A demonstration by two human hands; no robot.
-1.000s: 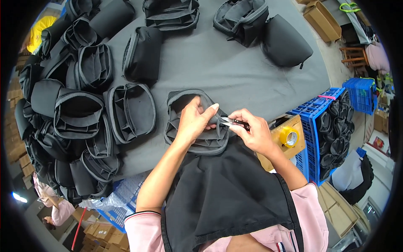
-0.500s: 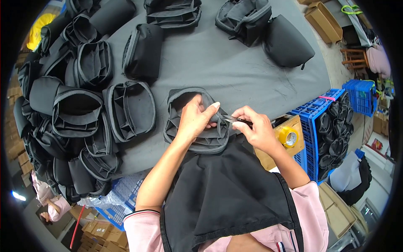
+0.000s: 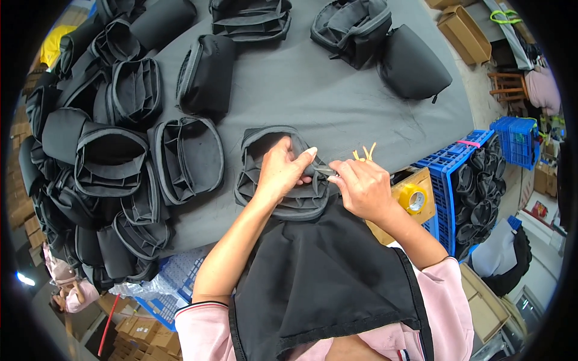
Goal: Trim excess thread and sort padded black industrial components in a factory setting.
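Note:
A black fabric bag (image 3: 289, 212) with inner dividers lies with its mouth toward me on the grey-covered table. My left hand (image 3: 282, 165) reaches into that mouth, fingers partly hidden inside, and pinches the right rim between thumb and fingers. Closed around a small silver-bladed tool (image 3: 325, 171), my right hand (image 3: 364, 186) is just right of the bag. The blade points left and meets the rim beside my left fingertips; the handle is hidden in my fist. Thin yellow strips (image 3: 363, 153) stick up behind my right knuckles; what they belong to is unclear.
Similar black bags (image 3: 111, 162) are heaped along the left, with more on the table's far side (image 3: 352, 30). At right are a yellow tape roll (image 3: 413, 198) on a wooden board and a blue crate (image 3: 444, 198) filled with black bags. Another person (image 3: 75, 295) is at lower left.
My right hand has rolled over, so its back now faces up and the tool's dark handle is hidden. Yellow strips have come into sight behind it. My left hand keeps its place on the bag.

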